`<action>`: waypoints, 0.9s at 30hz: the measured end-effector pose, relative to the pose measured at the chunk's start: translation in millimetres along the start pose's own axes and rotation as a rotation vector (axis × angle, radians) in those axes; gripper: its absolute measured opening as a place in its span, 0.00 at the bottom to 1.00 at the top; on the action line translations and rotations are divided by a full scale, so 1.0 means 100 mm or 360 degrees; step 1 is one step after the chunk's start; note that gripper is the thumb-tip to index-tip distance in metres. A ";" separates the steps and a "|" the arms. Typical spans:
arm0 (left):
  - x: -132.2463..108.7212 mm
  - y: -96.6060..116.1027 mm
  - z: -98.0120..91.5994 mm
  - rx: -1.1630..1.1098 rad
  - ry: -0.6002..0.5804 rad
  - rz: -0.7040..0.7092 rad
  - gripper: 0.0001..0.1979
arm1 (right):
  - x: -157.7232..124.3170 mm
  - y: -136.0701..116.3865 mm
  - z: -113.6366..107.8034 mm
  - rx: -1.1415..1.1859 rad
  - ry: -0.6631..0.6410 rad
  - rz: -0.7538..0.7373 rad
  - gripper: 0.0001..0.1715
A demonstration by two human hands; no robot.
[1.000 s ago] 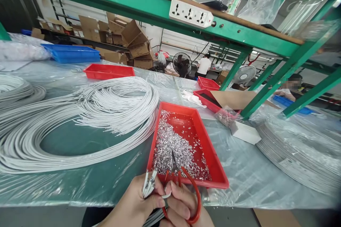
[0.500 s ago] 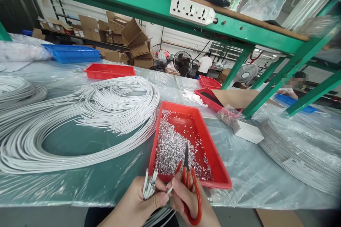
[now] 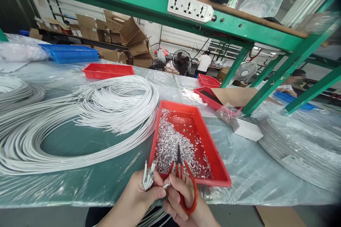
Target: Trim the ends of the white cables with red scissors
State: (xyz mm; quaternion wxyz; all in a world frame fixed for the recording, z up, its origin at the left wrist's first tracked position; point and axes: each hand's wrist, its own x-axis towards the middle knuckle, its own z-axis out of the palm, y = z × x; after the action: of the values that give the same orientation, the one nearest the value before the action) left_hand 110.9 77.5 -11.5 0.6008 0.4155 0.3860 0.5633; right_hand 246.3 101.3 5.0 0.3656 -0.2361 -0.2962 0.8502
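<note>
Our left hand point(image 3: 138, 198) is closed around a bundle of white wires point(image 3: 147, 179). Thumb and fingers grip it so that the cut ends stick up in a small fan above the fist, while the rest of the strands trail down under the table edge. Our right hand point(image 3: 186, 204) touches the left and is curled around the red handles of a pair of pliers point(image 3: 179, 165). The fingers are wrapped through the loop, and the dark tips are together and point away from us.

The tips lie over the near end of a red tray point(image 3: 221, 175), which sits just beyond both hands and holds a heap of small shiny metal bits point(image 3: 170, 145). Left of the tray a big coil of white wire point(image 3: 80, 120) lies on the plastic sheet point(image 3: 253, 170) covering the table. Right of the tray are a small white box point(image 3: 246, 130) and another coil point(image 3: 298, 149). Farther back stand a second red tray point(image 3: 108, 71) and a blue tray point(image 3: 69, 52). A green shelf frame point(image 3: 149, 3) with a white power strip point(image 3: 190, 8) runs overhead.
</note>
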 end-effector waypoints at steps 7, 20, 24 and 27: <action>0.01 0.08 0.08 -0.0156 -0.0265 0.0015 0.12 | -0.11 -0.11 0.08 -0.0772 0.0399 -0.0389 0.19; -0.04 0.18 0.01 0.0304 -0.0367 -0.0039 0.21 | 0.01 0.02 -0.09 -0.0208 -0.0015 -0.0034 0.20; -0.02 0.10 0.02 0.0265 -0.0342 0.0014 0.19 | -0.06 -0.05 -0.06 -0.0429 0.0194 -0.0148 0.19; -0.02 0.06 0.06 0.0177 -0.0366 0.0065 0.19 | -0.07 -0.05 -0.06 -0.0387 0.0126 -0.0125 0.20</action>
State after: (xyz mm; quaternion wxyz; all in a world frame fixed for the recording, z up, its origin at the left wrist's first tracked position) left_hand 113.8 75.1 -3.9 0.6055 0.5178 0.3368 0.5018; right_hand 256.4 101.2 5.9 0.3786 -0.3001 -0.3914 0.7832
